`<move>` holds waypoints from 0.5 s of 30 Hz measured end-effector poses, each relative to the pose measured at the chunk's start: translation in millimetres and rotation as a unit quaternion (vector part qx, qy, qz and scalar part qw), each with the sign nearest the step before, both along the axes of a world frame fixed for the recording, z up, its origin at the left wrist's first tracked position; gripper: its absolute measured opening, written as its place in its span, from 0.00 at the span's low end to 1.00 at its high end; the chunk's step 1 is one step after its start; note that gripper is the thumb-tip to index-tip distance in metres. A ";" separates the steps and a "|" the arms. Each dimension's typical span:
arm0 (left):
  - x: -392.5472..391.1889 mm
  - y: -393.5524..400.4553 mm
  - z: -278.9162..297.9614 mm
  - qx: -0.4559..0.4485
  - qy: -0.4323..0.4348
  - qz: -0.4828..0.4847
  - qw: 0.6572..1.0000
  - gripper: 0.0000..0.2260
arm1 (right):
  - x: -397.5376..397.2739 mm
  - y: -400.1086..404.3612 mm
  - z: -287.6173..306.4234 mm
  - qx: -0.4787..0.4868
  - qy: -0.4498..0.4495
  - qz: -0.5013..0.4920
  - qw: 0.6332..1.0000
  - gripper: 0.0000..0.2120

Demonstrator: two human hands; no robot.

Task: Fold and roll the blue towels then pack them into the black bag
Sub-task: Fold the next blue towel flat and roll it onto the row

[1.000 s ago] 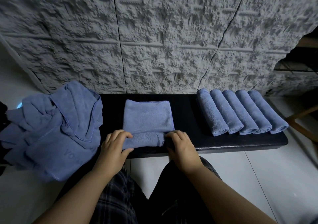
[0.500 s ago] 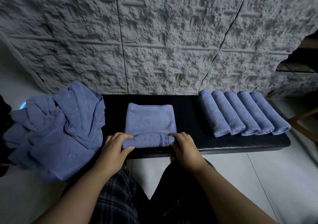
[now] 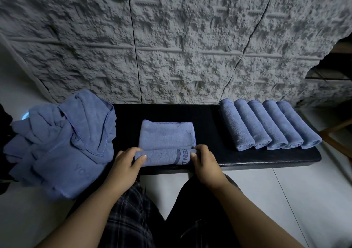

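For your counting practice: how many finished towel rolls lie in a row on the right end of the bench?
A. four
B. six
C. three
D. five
D: five rolls lie side by side on the bench, apart from the towel that both hands are rolling.

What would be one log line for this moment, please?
step: rolling | left hand: grips towel roll | right hand: grips roll | rolled towels: five | loose pile: left
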State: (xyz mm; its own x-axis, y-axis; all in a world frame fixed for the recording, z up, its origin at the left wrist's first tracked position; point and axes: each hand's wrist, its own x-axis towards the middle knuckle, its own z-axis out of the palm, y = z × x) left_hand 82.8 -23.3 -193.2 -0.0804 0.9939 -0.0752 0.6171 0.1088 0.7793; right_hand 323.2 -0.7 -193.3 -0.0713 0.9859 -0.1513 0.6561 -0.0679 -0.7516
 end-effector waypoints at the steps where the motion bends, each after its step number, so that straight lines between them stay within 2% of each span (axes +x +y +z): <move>1: -0.8 1.1 -2.3 -0.004 -0.016 0.004 1.000 0.04 | -1.3 0.5 -0.1 0.001 0.001 -0.009 1.000 0.12; 4: -2.0 4.2 -8.8 0.010 -0.037 0.021 0.999 0.04 | -5.8 1.8 -0.2 0.014 -0.015 -0.031 0.999 0.14; 6: 0.8 4.0 -7.7 0.043 -0.023 0.041 0.998 0.06 | -6.6 2.0 -2.6 0.059 -0.047 -0.033 0.997 0.13; 10: 3.1 5.3 -2.8 0.139 0.063 0.018 0.988 0.07 | -3.8 2.4 -4.8 0.192 -0.099 -0.037 0.976 0.08; 12: -0.1 4.9 -5.3 0.153 0.086 -0.012 0.984 0.05 | -4.3 2.0 -3.7 0.251 -0.116 -0.009 0.961 0.07; 15: -3.3 3.0 -7.8 0.144 0.076 -0.029 0.986 0.12 | -6.7 1.0 -2.7 0.281 -0.125 0.054 0.950 0.11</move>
